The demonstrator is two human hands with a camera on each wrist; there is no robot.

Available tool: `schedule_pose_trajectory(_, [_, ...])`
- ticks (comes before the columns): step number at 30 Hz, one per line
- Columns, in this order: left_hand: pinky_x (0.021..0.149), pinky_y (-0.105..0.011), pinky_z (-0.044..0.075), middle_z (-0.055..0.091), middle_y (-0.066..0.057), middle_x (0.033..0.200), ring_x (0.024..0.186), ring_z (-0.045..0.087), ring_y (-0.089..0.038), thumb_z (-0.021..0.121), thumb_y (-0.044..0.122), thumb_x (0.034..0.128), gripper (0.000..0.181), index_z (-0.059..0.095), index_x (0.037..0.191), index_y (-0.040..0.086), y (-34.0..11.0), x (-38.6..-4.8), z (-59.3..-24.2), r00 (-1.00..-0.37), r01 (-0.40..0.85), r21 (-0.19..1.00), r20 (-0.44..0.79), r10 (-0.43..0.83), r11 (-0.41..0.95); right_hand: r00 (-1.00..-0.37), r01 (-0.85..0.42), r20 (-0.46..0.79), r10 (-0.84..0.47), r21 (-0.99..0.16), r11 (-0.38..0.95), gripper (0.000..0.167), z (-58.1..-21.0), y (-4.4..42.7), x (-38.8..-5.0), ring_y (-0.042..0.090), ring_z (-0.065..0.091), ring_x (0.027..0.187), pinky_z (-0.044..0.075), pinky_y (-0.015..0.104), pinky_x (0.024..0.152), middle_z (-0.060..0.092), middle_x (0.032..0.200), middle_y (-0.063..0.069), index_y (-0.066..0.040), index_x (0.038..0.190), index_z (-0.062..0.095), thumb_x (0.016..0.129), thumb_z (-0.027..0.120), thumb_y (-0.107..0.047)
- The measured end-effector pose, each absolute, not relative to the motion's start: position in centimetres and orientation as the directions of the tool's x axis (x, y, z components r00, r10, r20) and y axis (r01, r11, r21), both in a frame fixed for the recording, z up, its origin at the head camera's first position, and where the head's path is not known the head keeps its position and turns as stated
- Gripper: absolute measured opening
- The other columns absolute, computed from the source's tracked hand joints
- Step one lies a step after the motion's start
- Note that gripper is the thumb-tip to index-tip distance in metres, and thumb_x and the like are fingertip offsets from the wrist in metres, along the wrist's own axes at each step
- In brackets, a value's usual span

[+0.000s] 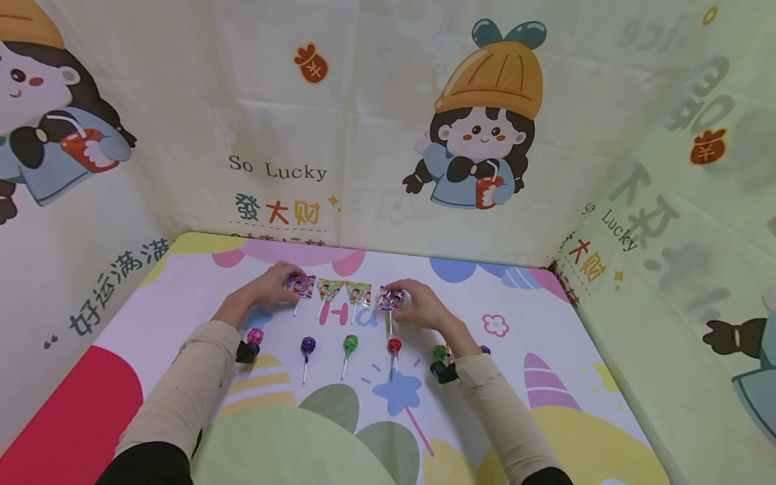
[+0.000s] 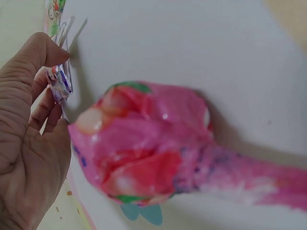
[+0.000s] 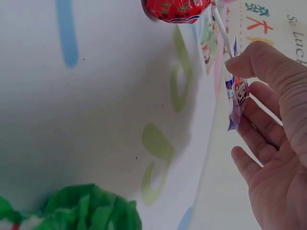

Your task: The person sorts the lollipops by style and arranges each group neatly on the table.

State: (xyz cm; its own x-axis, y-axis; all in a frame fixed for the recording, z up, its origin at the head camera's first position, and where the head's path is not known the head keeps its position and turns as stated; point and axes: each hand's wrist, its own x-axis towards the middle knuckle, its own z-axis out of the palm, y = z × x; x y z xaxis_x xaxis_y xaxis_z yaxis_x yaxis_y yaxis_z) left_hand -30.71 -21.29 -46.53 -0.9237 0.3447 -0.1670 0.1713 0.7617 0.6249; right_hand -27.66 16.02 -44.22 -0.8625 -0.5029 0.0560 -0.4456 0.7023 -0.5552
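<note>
At the far part of the table my left hand (image 1: pixel 275 284) pinches a flat purple-wrapped lollipop (image 1: pixel 304 286) between thumb and fingers; its white stick points toward me. To the right, my right hand (image 1: pixel 421 304) pinches another flat purple-wrapped lollipop (image 1: pixel 388 298), whose stick also hangs toward me. Between the hands, two flat green-wrapped lollipops (image 1: pixel 330 289) lie side by side. Beneath the left wrist is a round pink lollipop (image 2: pixel 144 143), large in the left wrist view. A round red lollipop (image 3: pixel 177 9) and a green one (image 3: pixel 96 211) show in the right wrist view.
Nearer to me runs a row of round lollipops: a purple one (image 1: pixel 308 345), a green one (image 1: pixel 350 343) and others, some partly hidden by the right forearm. A patterned cloth (image 1: pixel 376 135) rises behind and beside the printed table (image 1: pixel 291 417).
</note>
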Motion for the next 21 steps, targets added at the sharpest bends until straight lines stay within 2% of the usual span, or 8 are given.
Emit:
schedule_pose_trajectory(6, [0.120,-0.063,0.024,0.036,-0.027,0.148,0.138,0.035,-0.046,0.074,0.016,0.0918,0.057,0.051,0.142,0.002,-21.2,-30.6,-46.4,-0.923,0.165,0.634,-0.170,0.345,0.755,-0.863,-0.441,0.033,-0.505,-0.537,0.719,0.061,-44.6,15.5,-28.4,0.033,0.053,0.133,0.039,0.049,0.115,0.062,0.138,0.013,-0.008,0.137,0.063,0.080,0.082,-0.005])
schedule_pose_trajectory(12, [0.119,-0.064,0.024,0.035,-0.027,0.148,0.138,0.035,-0.047,0.075,0.016,0.0907,0.058,0.051,0.142,0.002,-21.4,-30.7,-46.6,-0.923,0.167,0.635,-0.168,0.346,0.755,-0.869,-0.410,-0.024,-0.494,-0.524,0.747,0.061,-45.0,15.1,-29.3,0.033,0.049,0.139,0.035,0.048,0.119,0.059,0.144,0.012,-0.010,0.138,0.062,0.081,0.082,-0.009])
schedule_pose_trajectory(21, [0.118,-0.064,0.025,0.034,-0.026,0.150,0.139,0.035,-0.046,0.075,0.018,0.0918,0.059,0.050,0.143,0.004,-21.3,-30.7,-46.6,-0.926,0.158,0.624,-0.175,0.334,0.766,-0.858,-0.435,-0.025,-0.513,-0.495,0.752,0.057,-45.3,14.6,-30.1,0.033,0.050,0.137,0.036,0.048,0.118,0.061,0.141,0.013,-0.007,0.135,0.063,0.082,0.082,-0.011])
